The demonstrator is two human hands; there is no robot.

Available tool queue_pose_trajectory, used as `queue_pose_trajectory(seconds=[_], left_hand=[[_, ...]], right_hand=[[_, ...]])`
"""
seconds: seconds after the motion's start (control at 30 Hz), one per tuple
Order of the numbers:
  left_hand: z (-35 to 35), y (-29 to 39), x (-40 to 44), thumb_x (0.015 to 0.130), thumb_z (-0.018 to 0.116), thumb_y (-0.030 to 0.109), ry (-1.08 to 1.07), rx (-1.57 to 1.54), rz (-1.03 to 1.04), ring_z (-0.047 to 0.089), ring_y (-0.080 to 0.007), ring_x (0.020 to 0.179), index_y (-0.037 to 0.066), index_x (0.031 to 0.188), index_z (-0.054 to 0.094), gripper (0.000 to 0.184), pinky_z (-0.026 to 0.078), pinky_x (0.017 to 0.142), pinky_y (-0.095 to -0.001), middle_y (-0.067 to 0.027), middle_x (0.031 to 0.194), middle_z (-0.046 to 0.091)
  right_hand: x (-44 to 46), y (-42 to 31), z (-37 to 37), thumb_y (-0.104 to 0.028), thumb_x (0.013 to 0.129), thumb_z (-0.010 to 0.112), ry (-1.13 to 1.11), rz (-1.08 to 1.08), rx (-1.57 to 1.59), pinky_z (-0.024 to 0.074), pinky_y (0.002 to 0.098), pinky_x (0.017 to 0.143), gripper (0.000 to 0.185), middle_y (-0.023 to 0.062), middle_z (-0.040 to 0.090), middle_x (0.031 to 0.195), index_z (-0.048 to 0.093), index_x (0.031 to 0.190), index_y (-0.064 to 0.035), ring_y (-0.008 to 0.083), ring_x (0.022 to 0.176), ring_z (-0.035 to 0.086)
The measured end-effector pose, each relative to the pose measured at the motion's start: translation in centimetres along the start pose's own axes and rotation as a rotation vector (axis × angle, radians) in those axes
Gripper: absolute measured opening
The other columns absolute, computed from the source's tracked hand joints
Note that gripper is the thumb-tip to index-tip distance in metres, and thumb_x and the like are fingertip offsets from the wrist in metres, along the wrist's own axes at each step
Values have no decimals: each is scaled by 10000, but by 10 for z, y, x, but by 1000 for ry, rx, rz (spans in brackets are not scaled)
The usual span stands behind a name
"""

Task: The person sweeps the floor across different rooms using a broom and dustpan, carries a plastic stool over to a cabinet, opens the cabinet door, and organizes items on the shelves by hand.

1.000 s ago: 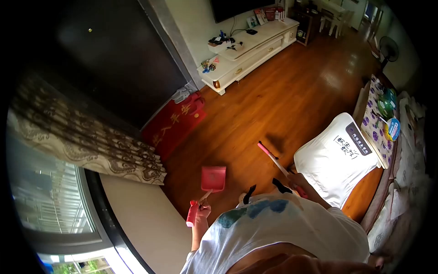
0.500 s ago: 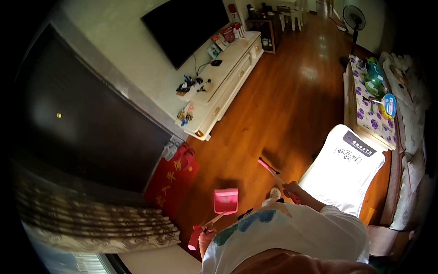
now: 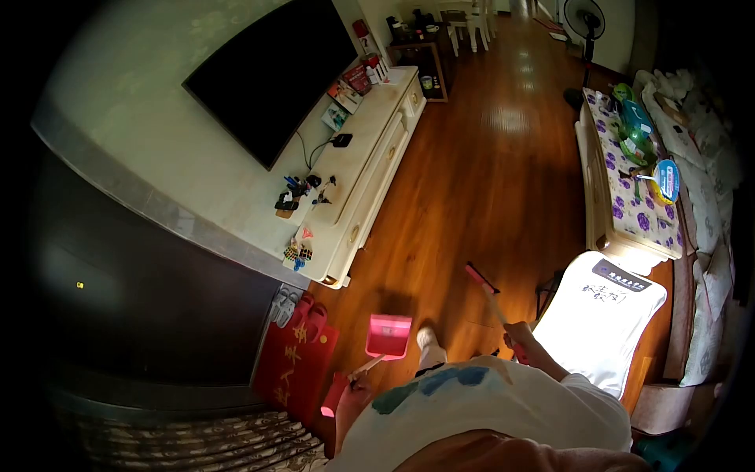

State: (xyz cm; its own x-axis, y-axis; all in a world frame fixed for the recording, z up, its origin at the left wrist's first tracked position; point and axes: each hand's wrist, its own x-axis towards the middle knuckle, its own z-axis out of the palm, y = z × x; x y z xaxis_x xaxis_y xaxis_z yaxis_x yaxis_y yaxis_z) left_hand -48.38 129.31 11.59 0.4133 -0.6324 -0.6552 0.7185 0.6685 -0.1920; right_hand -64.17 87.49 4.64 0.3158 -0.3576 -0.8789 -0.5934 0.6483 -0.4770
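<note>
My left hand (image 3: 358, 392) is closed round the handle of a pink dustpan (image 3: 388, 337), whose pan hangs in front of me over the wooden floor. My right hand (image 3: 519, 336) grips the handle of a broom (image 3: 481, 278) with a pink head and a pale shaft. The broom head points forward and to the left, away from the dustpan, and its shadow makes it hard to tell whether it touches the floor. One foot in a light shoe (image 3: 426, 338) shows between the two tools.
A white-covered chair (image 3: 586, 330) stands close on my right, before a table with a flowered cloth (image 3: 629, 189) and a sofa (image 3: 704, 322). On the left are a red doormat (image 3: 291, 370), slippers (image 3: 316, 321) and a long TV cabinet (image 3: 346, 252). A fan (image 3: 584, 23) stands farther off.
The view has shifted, so the cabinet and doormat sit lower in it. One foot has come forward on the left. Both hands still hold the dustpan and broom; the broom head sits slightly farther right.
</note>
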Motion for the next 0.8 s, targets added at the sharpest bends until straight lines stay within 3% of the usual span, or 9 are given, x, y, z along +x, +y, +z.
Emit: queue_pose_trajectory(seconds=[0.1, 0.2, 0.37, 0.43, 0.53, 0.57, 0.6, 0.7, 0.8], left_hand=[[36, 29, 45, 702, 552, 188, -111, 198, -119, 278, -66, 402, 50, 749, 406, 206, 285, 413, -195, 23, 524, 338], [48, 73, 116, 685, 573, 209, -170, -25, -293, 293, -70, 419, 56, 763, 418, 231, 290, 416, -195, 12, 556, 370], [142, 84, 163, 689, 548, 178, -155, 199, -318, 291, -78, 406, 61, 746, 423, 181, 297, 412, -197, 11, 567, 386], [158, 88, 179, 692, 534, 162, -186, 279, -375, 290, -79, 401, 63, 732, 419, 156, 299, 411, -197, 9, 565, 388], [178, 96, 212, 696, 514, 144, -217, 283, -339, 283, -79, 387, 69, 719, 412, 129, 296, 410, -188, 6, 570, 396], [180, 103, 231, 698, 504, 142, -225, 259, -462, 279, -79, 381, 65, 709, 409, 123, 295, 409, -187, 5, 559, 391], [188, 104, 244, 701, 495, 141, -232, 233, -583, 275, -80, 375, 60, 699, 407, 120, 295, 409, -186, 4, 548, 387], [222, 98, 270, 709, 478, 151, -98, 287, -516, 270, -81, 367, 48, 676, 400, 133, 292, 407, -189, 8, 515, 375], [243, 94, 308, 710, 467, 158, -113, 302, -465, 262, -82, 358, 38, 652, 397, 151, 279, 385, -188, 9, 480, 352]], right_hand=[[-3, -20, 7, -130, 732, 521, 114, -27, -6, 336, 299, 326, 210, 108, 452, 508, 427, 636, 31, 178, 386, 442], [8, -41, 14, -125, 726, 501, 146, -2, 89, 330, 281, 322, 192, 81, 411, 472, 390, 630, -1, 156, 372, 416], [30, -63, 26, -104, 725, 471, 231, -76, 176, 322, 274, 311, 174, 69, 398, 464, 364, 607, -36, 144, 360, 401], [42, -63, 21, -215, 746, 498, 186, -152, 263, 377, 273, 381, 274, 112, 496, 487, 493, 613, 24, 191, 418, 500], [46, -74, 25, -205, 749, 488, 279, -102, 277, 390, 285, 381, 269, 126, 508, 517, 499, 644, 43, 201, 424, 507], [46, -82, 25, -199, 750, 482, 318, -82, 277, 396, 291, 381, 268, 132, 514, 532, 502, 659, 52, 206, 427, 511], [19, -109, 45, -102, 708, 479, 349, -38, 373, 314, 235, 301, 149, 50, 390, 459, 381, 606, -56, 136, 357, 416], [43, -122, 38, -97, 706, 475, 376, -26, 474, 313, 241, 299, 144, 52, 385, 452, 384, 603, -54, 141, 348, 411], [74, -143, 32, -104, 704, 479, 313, -78, 449, 317, 245, 300, 125, 58, 394, 462, 393, 635, -46, 146, 350, 415]])
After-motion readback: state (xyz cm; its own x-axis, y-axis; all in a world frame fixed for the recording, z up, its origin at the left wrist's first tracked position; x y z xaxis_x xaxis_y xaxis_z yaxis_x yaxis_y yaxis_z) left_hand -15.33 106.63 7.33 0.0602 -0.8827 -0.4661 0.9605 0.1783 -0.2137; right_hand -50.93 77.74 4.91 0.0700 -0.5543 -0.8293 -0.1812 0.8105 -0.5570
